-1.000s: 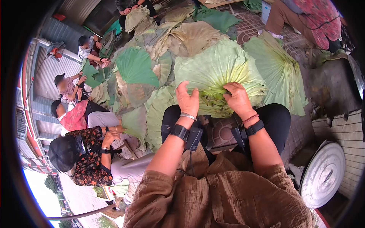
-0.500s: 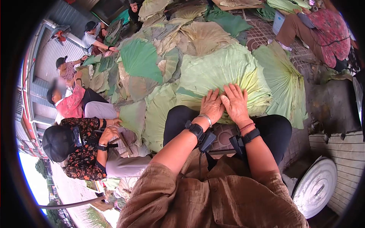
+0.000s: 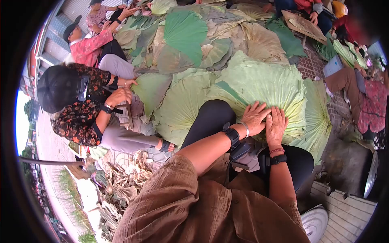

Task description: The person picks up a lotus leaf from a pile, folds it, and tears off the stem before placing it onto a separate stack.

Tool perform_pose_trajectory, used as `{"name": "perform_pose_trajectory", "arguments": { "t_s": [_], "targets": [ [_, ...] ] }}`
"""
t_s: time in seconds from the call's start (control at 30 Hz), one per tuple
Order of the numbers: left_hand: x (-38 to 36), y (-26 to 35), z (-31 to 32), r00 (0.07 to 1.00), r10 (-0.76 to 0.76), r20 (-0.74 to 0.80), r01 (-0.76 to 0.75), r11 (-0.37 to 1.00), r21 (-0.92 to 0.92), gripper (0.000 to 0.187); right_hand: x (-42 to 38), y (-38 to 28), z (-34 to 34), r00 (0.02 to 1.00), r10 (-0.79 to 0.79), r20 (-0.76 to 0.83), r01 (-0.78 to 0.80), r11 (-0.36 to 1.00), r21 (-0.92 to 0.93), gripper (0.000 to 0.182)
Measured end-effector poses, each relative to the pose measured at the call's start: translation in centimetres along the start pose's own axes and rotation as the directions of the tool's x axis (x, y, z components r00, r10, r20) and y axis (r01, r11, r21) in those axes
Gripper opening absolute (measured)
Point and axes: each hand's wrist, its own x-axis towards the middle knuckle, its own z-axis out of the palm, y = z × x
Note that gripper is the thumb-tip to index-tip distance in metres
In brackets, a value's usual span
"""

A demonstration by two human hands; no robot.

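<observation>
A thick stack of pale green lotus leaves (image 3: 263,81) lies in front of my knees. My left hand (image 3: 253,121) rests flat on its near part, fingers stretched out. Beside it, my right hand (image 3: 276,128) is also laid flat on the top leaf, fingers pointing away from me. The hands nearly touch at the thumb and fingertips, and neither grips anything. A darker green strip of leaf (image 3: 231,92) shows along the left side of the stack. Another broad lotus leaf (image 3: 316,117) spreads out on the right.
Many lotus leaves, green and dried brown, cover the ground ahead, including a dark green leaf (image 3: 184,34). A co-worker in a black cap (image 3: 63,89) sits close at left. Crumpled dry leaves (image 3: 127,178) lie near my left elbow. A round lid (image 3: 316,222) stands at lower right.
My view has turned left, so the leaves and my hands appear farther right. Both hands stay flat on the stack. The neighbour's hand at left is still at a leaf's edge.
</observation>
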Motion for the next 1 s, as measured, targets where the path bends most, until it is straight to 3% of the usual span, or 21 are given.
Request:
{"name": "perform_pose_trajectory", "arguments": {
  "t_s": [0.03, 0.1, 0.13, 0.2, 0.27, 0.3, 0.33, 0.4, 0.43, 0.47, 0.53, 0.57, 0.6, 0.63, 0.7, 0.73, 0.8, 0.87, 0.93, 0.97, 1.0],
  "targets": [
    [0.3, -0.7, -0.3, 0.999, -0.033, -0.028, 0.033, 0.999, -0.012, 0.053, 0.1, 0.2, 0.1, 1.000, 0.011, -0.007, -0.011, 1.000, -0.026, 0.047],
    [1.1, -1.7, -2.1, 0.999, -0.009, -0.053, -0.017, 0.881, -0.474, 0.047, 0.2, 0.5, 0.3, 1.000, -0.006, -0.015, 0.005, 0.999, -0.042, 0.046],
    [1.1, -2.2, -3.4, 0.973, -0.003, -0.231, -0.105, 0.884, -0.455, 0.042, 0.2, 0.6, 0.4, 1.000, -0.016, -0.012, 0.016, 0.999, -0.051, 0.046],
    [0.6, -4.0, -7.8, 0.907, -0.019, -0.422, -0.201, 0.859, -0.472, 0.034, 0.4, 0.7, 0.3, 1.000, -0.031, 0.004, 0.031, 0.998, -0.063, 0.046],
    [-1.2, -6.7, -12.0, 0.846, -0.228, -0.482, -0.151, 0.765, -0.626, 0.028, 0.3, 0.8, 0.5, 0.999, -0.036, -0.036, 0.036, 0.999, -0.021, 0.045],
    [-2.9, -8.4, -13.8, 0.838, -0.405, -0.366, -0.014, 0.654, -0.756, 0.025, 0.4, 0.9, 0.6, 0.999, -0.041, -0.019, 0.040, 0.999, -0.020, 0.045],
    [-4.1, -12.2, -13.5, 0.769, -0.454, -0.450, -0.001, 0.703, -0.711, 0.021, 0.6, 0.9, 0.7, 0.999, -0.042, -0.032, 0.041, 0.999, -0.030, 0.045],
    [-7.3, -19.9, -11.3, 0.610, -0.710, -0.352, 0.224, 0.580, -0.783, 0.020, 0.7, 0.9, 0.6, 0.998, -0.042, -0.043, 0.040, 0.999, -0.033, 0.044],
    [-9.2, -26.0, -8.7, 0.530, -0.801, -0.278, 0.427, 0.535, -0.729, 0.021, 0.6, 0.7, 0.6, 0.998, -0.039, -0.043, 0.037, 0.998, -0.049, 0.043],
    [-11.7, -27.5, -7.7, 0.493, -0.850, -0.189, 0.545, 0.470, -0.694, 0.018, 0.6, 0.7, 0.6, 0.998, -0.041, -0.048, 0.040, 0.999, -0.035, 0.043],
    [-15.6, -29.0, -6.3, 0.559, -0.815, 0.157, 0.723, 0.385, -0.573, 0.020, 0.6, 0.9, 0.6, 0.999, -0.028, -0.040, 0.026, 0.998, -0.062, 0.042],
    [-15.6, -26.8, -5.6, 0.231, -0.911, 0.343, 0.611, -0.138, -0.779, 0.024, 0.9, 0.8, 0.7, 0.998, -0.041, -0.045, 0.038, 0.998, -0.049, 0.041],
    [-16.3, -26.1, -4.6, 0.162, -0.899, 0.407, 0.485, -0.287, -0.826, 0.026, 0.7, 0.9, 0.6, 0.997, -0.056, -0.051, 0.054, 0.998, -0.030, 0.040],
    [-17.1, -27.0, -3.0, 0.142, -0.873, 0.466, 0.405, -0.378, -0.832, 0.023, 0.5, 0.9, 0.4, 0.998, -0.053, -0.045, 0.051, 0.998, -0.048, 0.040],
    [-17.8, -27.7, -1.2, 0.197, -0.788, 0.583, 0.301, -0.517, -0.801, 0.025, 0.6, 0.7, 0.6, 0.996, -0.060, -0.060, 0.059, 0.998, -0.029, 0.040],
    [-18.0, -28.1, -0.4, 0.194, -0.789, 0.583, 0.292, -0.521, -0.802, 0.025, 0.5, 0.5, 0.5, 0.996, -0.068, -0.060, 0.065, 0.997, -0.042, 0.041],
    [-18.0, -27.7, 0.5, 0.278, -0.762, 0.585, 0.128, -0.574, -0.809, 0.026, 0.2, 0.9, 0.1, 0.995, -0.086, -0.049, 0.083, 0.995, -0.045, 0.041],
    [-17.6, -26.4, 0.1, 0.212, -0.785, 0.582, 0.196, -0.549, -0.812, 0.024, 0.6, 0.4, 0.3, 0.994, -0.105, -0.041, 0.102, 0.992, -0.068, 0.042],
    [-18.9, -27.2, 1.0, 0.394, -0.694, 0.603, 0.265, -0.542, -0.797, 0.019, 0.6, 0.3, 0.3, 0.993, -0.114, -0.038, 0.111, 0.991, -0.071, 0.043],
    [-18.4, -26.1, 0.7, 0.286, -0.711, 0.643, 0.214, -0.607, -0.766, 0.016, 0.5, 0.4, 0.2, 0.992, -0.122, -0.040, 0.119, 0.990, -0.077, 0.044],
    [-18.2, -25.5, 1.2, 0.335, -0.709, 0.621, 0.256, -0.566, -0.784, 0.016, 0.5, 0.4, 0.3, 0.990, -0.139, -0.039, 0.136, 0.989, -0.064, 0.044]
  ]
}}
